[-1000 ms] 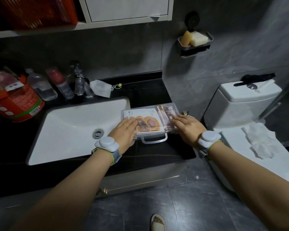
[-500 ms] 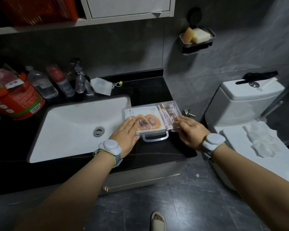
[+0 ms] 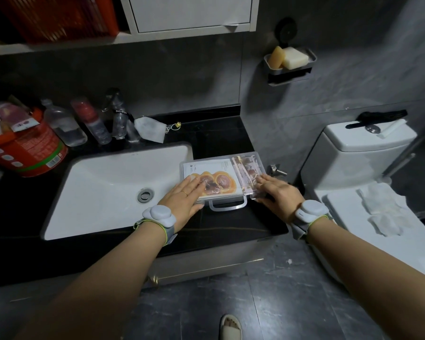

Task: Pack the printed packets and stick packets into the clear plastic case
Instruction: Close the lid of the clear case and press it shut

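The clear plastic case (image 3: 221,160) lies flat on the black counter just right of the sink, its handle (image 3: 227,207) pointing toward me. Through the clear top I see a printed packet (image 3: 220,179) with an orange picture on the left. Pinkish stick packets (image 3: 246,170) lie along the right side. My left hand (image 3: 182,200) rests palm down on the case's front left part, fingers spread over the printed packet. My right hand (image 3: 277,195) lies flat on the front right corner, fingertips on the stick packets. Neither hand is closed around anything.
A white sink (image 3: 103,190) fills the counter to the left. Behind it stand an orange bucket (image 3: 27,153) and several bottles (image 3: 64,126). A toilet (image 3: 368,168) with tissues on its lid stands to the right. On the wall hangs a soap dish (image 3: 290,63).
My right hand's fingers have flattened onto the case's front right corner. My left hand stays pressed on the case. The case has not moved.
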`<move>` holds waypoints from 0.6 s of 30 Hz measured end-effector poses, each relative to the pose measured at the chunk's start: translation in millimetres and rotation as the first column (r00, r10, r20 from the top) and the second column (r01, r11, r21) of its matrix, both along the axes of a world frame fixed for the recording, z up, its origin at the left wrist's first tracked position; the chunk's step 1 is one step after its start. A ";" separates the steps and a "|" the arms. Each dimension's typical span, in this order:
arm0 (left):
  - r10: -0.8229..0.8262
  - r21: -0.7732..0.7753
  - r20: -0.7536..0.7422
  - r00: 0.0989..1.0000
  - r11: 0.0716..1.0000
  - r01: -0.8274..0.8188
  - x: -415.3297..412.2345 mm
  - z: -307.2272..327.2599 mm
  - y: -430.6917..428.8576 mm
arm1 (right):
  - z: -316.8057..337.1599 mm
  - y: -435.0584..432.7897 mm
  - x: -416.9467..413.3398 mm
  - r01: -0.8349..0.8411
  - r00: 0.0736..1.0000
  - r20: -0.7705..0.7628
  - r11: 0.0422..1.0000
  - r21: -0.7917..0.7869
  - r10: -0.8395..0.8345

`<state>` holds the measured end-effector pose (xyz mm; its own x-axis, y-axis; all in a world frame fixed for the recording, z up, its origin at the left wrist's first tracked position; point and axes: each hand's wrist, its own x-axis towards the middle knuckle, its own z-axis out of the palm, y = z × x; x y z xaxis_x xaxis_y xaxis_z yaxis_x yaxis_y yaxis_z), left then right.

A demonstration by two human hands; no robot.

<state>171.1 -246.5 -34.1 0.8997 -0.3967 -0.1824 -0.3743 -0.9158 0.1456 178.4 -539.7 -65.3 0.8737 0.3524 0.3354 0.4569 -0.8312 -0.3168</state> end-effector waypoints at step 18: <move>0.017 -0.149 0.143 0.990 0.989 0.005 0.3 -14.7 -4.7 | -3.8 17.9 -3.1 0.106 0.962 0.267 0.983 -0.152 -0.062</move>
